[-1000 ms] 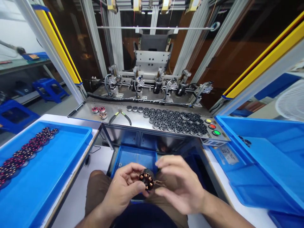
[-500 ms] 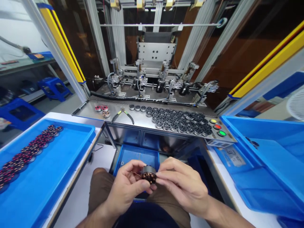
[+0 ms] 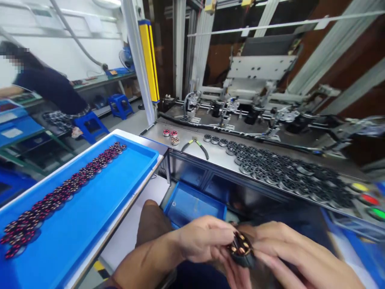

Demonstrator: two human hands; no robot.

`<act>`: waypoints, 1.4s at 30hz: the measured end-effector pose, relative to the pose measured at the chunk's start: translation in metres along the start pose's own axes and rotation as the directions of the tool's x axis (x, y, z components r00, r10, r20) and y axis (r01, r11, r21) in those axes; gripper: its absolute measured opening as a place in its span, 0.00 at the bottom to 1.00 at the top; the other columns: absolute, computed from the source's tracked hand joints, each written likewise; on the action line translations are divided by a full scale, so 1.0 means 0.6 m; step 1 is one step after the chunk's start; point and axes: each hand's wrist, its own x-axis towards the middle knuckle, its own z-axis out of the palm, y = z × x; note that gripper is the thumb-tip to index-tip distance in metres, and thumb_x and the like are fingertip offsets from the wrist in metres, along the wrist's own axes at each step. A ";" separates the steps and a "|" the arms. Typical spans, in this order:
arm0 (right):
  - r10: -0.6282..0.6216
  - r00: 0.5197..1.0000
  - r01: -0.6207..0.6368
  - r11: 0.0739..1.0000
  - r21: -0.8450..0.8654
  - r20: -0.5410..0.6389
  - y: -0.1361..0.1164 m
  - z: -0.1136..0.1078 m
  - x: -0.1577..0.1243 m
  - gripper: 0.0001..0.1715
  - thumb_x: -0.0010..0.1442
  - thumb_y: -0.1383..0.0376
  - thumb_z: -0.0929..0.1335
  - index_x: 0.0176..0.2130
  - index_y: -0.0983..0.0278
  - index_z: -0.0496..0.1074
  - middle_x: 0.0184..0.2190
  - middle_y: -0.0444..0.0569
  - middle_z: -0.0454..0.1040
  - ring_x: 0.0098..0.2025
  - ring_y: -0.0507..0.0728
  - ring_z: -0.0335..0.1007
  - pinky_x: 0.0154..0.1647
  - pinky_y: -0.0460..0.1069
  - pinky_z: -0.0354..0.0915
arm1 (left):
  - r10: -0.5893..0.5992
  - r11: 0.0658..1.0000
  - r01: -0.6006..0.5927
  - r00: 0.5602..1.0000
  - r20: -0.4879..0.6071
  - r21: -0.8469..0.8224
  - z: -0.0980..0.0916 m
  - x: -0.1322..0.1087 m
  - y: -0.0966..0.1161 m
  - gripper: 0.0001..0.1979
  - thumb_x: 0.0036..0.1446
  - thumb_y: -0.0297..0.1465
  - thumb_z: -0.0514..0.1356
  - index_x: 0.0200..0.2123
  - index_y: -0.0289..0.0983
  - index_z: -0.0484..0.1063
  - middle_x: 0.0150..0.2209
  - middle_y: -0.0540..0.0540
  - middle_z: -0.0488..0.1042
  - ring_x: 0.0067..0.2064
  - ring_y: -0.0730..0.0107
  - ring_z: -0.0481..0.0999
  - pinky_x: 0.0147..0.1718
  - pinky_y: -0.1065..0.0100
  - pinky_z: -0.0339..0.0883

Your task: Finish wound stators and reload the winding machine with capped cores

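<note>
My left hand (image 3: 201,240) and my right hand (image 3: 288,253) meet low in the picture, over my lap, both closed round a small black motor stator (image 3: 240,251) with copper windings. The left fingers pinch its near side; the right fingers curl round its far side. A large blue tray (image 3: 90,200) to my left carries a long row of reddish wound stators (image 3: 69,184). On the steel bench (image 3: 216,156) ahead lie many bare dark stator cores (image 3: 279,170).
Pliers (image 3: 197,145) and three small wound stators (image 3: 171,135) lie on the bench's left end. Yellow, red and green buttons (image 3: 368,199) sit at its right. A small blue bin (image 3: 192,204) stands below the bench. Another person (image 3: 45,88) works at far left beside blue stools.
The view has swung to the left, bringing the left tray and the other person into sight. Both hands stay on the stator and now sit lower and further right in the picture.
</note>
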 end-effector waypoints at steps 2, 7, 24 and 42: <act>0.061 0.998 -0.061 0.997 -0.044 0.010 -0.012 -0.004 0.007 0.10 0.65 0.73 0.64 0.38 0.63 0.73 0.27 0.48 0.77 0.28 0.51 0.74 0.28 0.42 0.72 | 0.134 0.991 -0.135 0.988 -0.075 -0.006 0.013 -0.006 0.001 0.19 0.49 0.41 0.69 0.41 0.35 0.74 0.27 0.47 0.78 0.25 0.65 0.80 0.24 0.69 0.71; 0.240 0.960 -0.238 0.971 0.032 -0.143 -0.014 0.009 0.013 0.10 0.64 0.74 0.65 0.33 0.65 0.73 0.27 0.49 0.75 0.28 0.52 0.71 0.28 0.45 0.70 | 0.490 0.865 -0.500 0.829 -0.271 0.035 0.036 -0.014 0.024 0.21 0.40 0.24 0.75 0.39 0.43 0.77 0.45 0.49 0.78 0.43 0.68 0.80 0.42 0.70 0.73; 0.259 0.931 -0.192 0.946 0.260 -0.256 0.006 0.005 0.012 0.08 0.62 0.74 0.68 0.30 0.68 0.74 0.25 0.48 0.74 0.28 0.51 0.69 0.29 0.45 0.67 | 0.460 0.885 -0.419 0.855 -0.239 0.202 0.038 -0.010 0.030 0.19 0.46 0.26 0.72 0.42 0.45 0.75 0.42 0.51 0.78 0.40 0.69 0.81 0.39 0.71 0.75; 0.281 0.912 -0.191 0.936 0.295 -0.299 0.015 0.005 0.014 0.12 0.64 0.70 0.67 0.28 0.67 0.74 0.24 0.48 0.74 0.27 0.51 0.70 0.29 0.46 0.67 | 0.540 0.804 -0.399 0.800 -0.262 0.440 0.033 -0.001 0.026 0.19 0.49 0.31 0.71 0.45 0.45 0.72 0.44 0.47 0.77 0.38 0.67 0.79 0.37 0.69 0.74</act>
